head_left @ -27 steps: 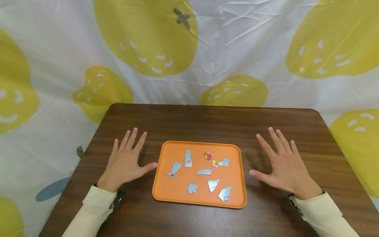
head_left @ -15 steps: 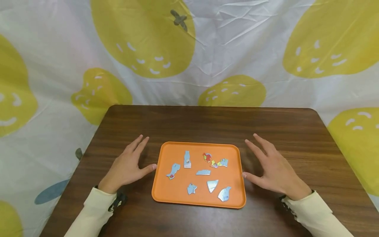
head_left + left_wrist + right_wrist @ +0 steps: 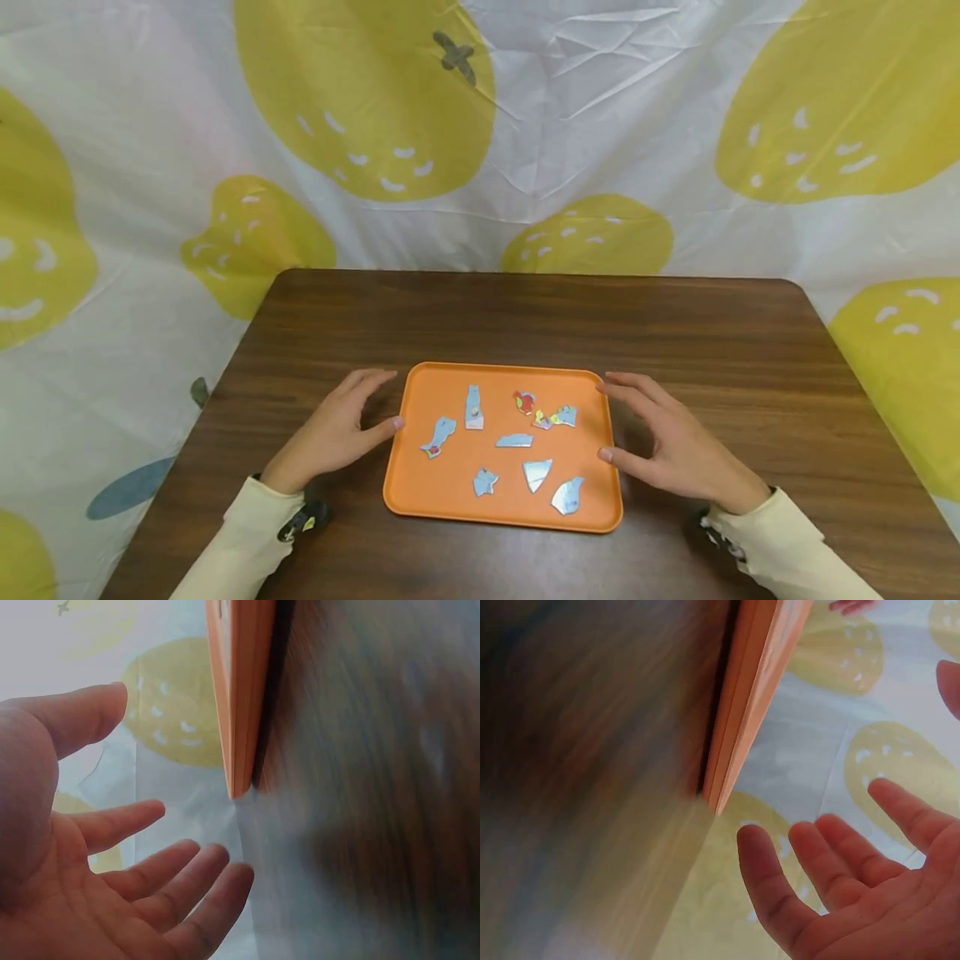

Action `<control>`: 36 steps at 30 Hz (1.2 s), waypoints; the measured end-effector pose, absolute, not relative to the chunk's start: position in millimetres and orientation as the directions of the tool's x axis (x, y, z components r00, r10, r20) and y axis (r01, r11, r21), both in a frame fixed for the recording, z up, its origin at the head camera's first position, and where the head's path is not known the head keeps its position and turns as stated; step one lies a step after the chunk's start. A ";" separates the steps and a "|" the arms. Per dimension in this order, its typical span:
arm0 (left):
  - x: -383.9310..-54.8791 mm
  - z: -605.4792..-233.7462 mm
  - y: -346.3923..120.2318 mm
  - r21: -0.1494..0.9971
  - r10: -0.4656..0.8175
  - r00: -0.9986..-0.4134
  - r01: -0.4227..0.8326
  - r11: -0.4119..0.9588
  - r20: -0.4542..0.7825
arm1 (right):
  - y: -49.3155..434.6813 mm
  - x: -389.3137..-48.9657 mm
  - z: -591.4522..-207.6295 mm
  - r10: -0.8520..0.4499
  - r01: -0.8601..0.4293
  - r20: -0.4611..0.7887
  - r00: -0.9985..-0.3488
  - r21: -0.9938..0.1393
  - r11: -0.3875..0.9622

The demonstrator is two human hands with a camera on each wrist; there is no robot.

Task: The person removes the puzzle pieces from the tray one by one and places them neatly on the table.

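On the brown counter [image 3: 525,321], an orange tray [image 3: 498,523] is laid flat, with small flat pieces [image 3: 514,441] spread out on it. Most of them are coloured pale blue. A red piece [image 3: 526,403] is seen near the far side, and a triangle piece [image 3: 536,474] is seen nearer the close side. The left grip [image 3: 330,437] is held by the tray's left edge, and the right grip [image 3: 678,446] by its right edge. In both, the fingers are spread and nothing is held. Whether the edges are touched cannot be told. Behind, a white cloth [image 3: 585,125] is covered with big yellow shapes [image 3: 375,92]
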State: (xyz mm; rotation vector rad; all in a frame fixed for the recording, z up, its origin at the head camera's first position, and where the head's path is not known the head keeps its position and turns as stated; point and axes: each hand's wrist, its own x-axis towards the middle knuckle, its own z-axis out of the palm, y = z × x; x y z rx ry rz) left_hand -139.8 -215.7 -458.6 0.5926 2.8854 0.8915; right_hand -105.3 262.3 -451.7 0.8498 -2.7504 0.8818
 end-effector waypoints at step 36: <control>-141.4 -474.7 -211.1 0.772 0.395 -0.909 0.156 0.616 -0.131 | 239.7 -100.1 -479.8 -0.601 -0.415 0.056 -0.797 -0.774 0.478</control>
